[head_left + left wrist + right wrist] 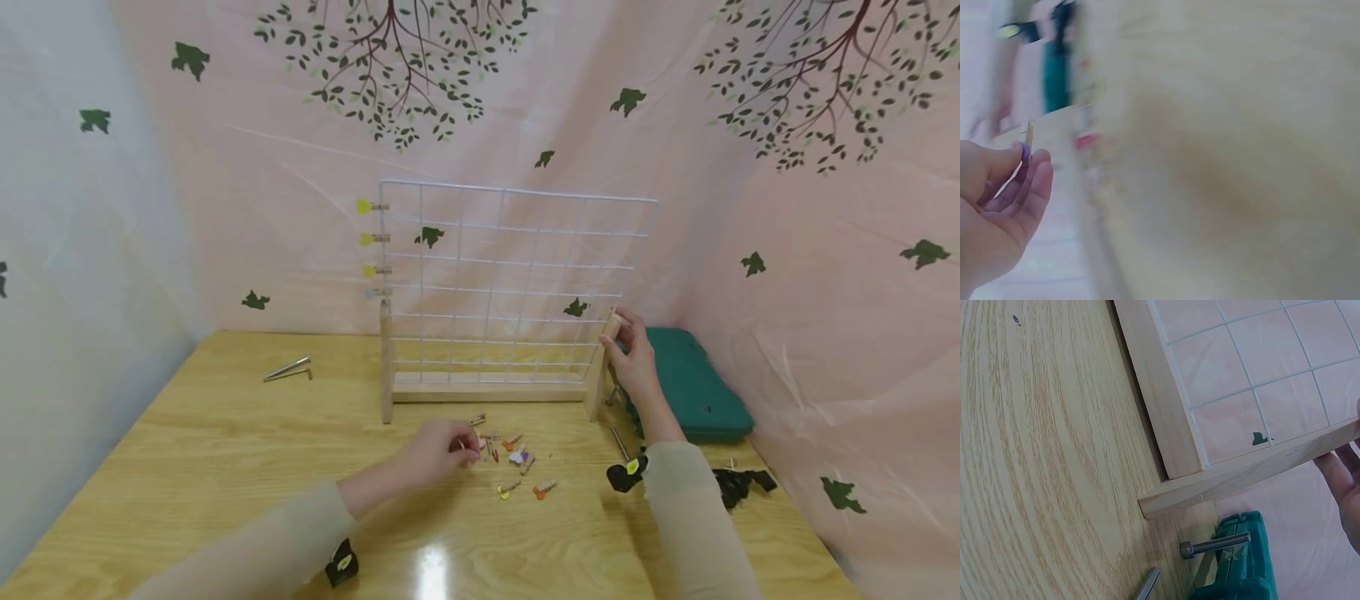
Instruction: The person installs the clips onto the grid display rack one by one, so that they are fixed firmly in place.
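Note:
My left hand (435, 454) is low over the table, by a loose group of small clothespins (511, 484). Between thumb and fingers it pinches one small wooden clothespin (1029, 136) with a purple piece on it. My right hand (636, 360) grips the upper end of the right wooden post (1241, 470) of a stand. A white wire grid (517, 227) stands upright in that stand. Along its left edge several clothespins are clipped, including a yellow one (365, 239) and a pale blue one (372, 293).
A green case (693, 383) lies right of the stand, with a bolt (1216, 544) nearby. Black crumpled material (738, 485) is at the right edge. Further left lie a bolt and a hex key (288, 375). Printed cloth (480, 108) hangs behind the table.

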Available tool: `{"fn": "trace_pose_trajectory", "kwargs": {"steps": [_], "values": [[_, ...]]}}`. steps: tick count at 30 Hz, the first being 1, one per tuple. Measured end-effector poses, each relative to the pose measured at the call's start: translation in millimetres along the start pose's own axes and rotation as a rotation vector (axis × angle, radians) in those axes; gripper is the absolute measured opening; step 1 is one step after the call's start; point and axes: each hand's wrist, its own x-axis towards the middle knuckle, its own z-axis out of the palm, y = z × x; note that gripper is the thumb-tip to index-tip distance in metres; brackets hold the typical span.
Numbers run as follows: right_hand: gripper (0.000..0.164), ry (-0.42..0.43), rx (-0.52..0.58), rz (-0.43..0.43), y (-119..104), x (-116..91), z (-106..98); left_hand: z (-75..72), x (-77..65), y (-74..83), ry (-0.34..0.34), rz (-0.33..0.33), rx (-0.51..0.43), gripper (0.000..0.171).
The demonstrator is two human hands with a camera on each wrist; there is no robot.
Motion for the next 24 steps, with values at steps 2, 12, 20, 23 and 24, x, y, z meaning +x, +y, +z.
{"fn": "trace_pose_trajectory", "kwargs": {"steps": [2, 12, 20, 23, 24], "values": [[0.052, -0.001, -0.006, -0.003, 4.7, 1.1, -0.3, -17.3, 4.3, 10.6, 0.067, 0.001, 0.018, 0.004], [0.053, 0.004, -0.060, 0.017, 24.2, 5.3, 0.0, -134.5, 25.7, 67.6, 0.495, 0.136, 0.084, 0.010], [0.052, -0.011, -0.020, 0.007, -6.6, -3.1, 0.3, -222.8, 44.6, 114.7, 0.722, 0.224, 0.233, 0.018], [0.052, -0.015, -0.013, 0.014, -7.7, -3.9, 0.3, -246.5, 57.9, 124.5, 0.782, 0.177, 0.274, 0.023], [0.052, -0.015, -0.011, 0.017, -7.7, -4.0, 0.3, -252.7, 61.7, 128.0, 0.800, 0.174, 0.280, 0.023]]}}
